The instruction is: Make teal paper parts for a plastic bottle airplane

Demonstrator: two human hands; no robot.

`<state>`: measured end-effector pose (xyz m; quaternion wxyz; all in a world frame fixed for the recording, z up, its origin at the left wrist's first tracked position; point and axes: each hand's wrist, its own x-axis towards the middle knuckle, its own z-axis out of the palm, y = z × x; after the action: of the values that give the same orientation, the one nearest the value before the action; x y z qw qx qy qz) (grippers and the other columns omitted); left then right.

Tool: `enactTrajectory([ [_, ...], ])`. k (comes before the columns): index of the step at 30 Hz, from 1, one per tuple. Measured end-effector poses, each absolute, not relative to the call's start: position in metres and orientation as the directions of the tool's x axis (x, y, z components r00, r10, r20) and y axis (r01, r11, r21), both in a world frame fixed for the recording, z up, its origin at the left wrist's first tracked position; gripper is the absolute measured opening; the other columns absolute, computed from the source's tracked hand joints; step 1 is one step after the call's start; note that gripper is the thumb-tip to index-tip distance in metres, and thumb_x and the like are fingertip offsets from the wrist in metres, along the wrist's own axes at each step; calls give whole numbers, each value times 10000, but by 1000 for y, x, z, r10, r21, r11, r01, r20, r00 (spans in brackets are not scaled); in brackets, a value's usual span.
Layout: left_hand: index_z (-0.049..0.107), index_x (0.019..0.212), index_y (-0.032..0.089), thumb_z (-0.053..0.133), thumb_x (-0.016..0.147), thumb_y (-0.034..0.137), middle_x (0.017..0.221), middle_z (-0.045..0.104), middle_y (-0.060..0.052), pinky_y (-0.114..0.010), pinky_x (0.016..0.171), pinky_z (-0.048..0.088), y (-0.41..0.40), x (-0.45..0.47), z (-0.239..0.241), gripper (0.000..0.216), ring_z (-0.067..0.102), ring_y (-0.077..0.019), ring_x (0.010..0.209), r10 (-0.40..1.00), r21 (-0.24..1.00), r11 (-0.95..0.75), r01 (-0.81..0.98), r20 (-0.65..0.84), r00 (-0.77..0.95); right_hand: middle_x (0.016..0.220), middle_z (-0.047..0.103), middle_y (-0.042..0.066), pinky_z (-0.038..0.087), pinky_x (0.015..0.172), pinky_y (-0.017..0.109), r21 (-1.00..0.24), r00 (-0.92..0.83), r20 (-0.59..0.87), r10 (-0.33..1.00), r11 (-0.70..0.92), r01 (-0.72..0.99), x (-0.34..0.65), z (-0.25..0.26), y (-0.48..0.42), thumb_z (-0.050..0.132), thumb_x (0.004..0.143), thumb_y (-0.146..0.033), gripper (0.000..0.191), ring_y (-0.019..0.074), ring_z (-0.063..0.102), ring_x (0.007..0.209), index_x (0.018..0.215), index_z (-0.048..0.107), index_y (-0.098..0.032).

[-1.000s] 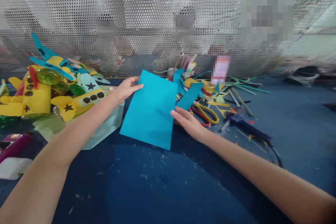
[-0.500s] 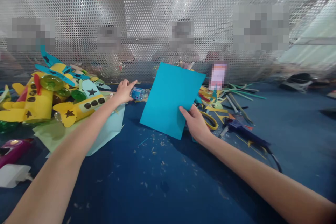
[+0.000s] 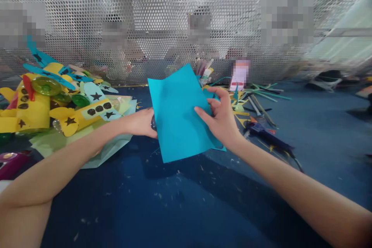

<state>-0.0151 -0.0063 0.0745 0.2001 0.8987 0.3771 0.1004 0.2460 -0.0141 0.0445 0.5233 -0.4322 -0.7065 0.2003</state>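
Observation:
A sheet of blue paper, slightly bent, is held up above the table in front of me. My right hand pinches its right side, the thumb lying on the near face. Behind the paper's left edge, my left hand is closed around a small plastic bottle. Only a sliver of the bottle shows; the paper covers the rest of it and the left fingertips.
Yellow and blue bottle airplanes are piled at the left on pale green paper sheets. A glue gun, paper scraps and green strips lie at the right. A perforated metal screen stands behind; a phone leans there.
My left hand has brought the bottle rightward and nearer, behind the blue paper. The paper has turned and shifted slightly left, and my right fingers have shifted on it.

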Motion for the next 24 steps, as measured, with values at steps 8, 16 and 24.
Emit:
enactTrajectory([
  [8, 454, 1376, 277, 657, 776, 359, 1324, 601, -65, -355, 892, 521, 19, -35, 70, 638, 617, -240, 1136, 468, 750, -443, 490, -273, 841, 1095, 583, 119, 418, 960, 563, -290, -363, 600, 713, 616, 733, 240, 32, -15, 510, 913, -373, 192, 331, 510, 1170, 981, 640, -249],
  [16, 553, 1205, 215, 495, 820, 255, 1085, 698, -77, -340, 809, 536, 32, -50, 74, 391, 677, -215, 953, 665, 756, -248, 606, -321, 674, 1095, 527, 156, 421, 942, 548, -174, -433, 564, 703, 614, 770, 242, 26, -12, 457, 931, -454, 353, 326, 506, 1106, 1153, 618, -232],
  [24, 575, 1144, 188, 465, 916, 403, 1168, 604, -120, -419, 1015, 402, -6, -7, 81, 332, 535, -249, 1143, 715, 175, -615, 769, 534, 451, 1159, 577, 154, 385, 964, 538, -188, -448, 541, 712, 622, 760, 248, 29, -5, 502, 891, -530, 439, 338, 507, 1136, 1205, 589, -236],
])
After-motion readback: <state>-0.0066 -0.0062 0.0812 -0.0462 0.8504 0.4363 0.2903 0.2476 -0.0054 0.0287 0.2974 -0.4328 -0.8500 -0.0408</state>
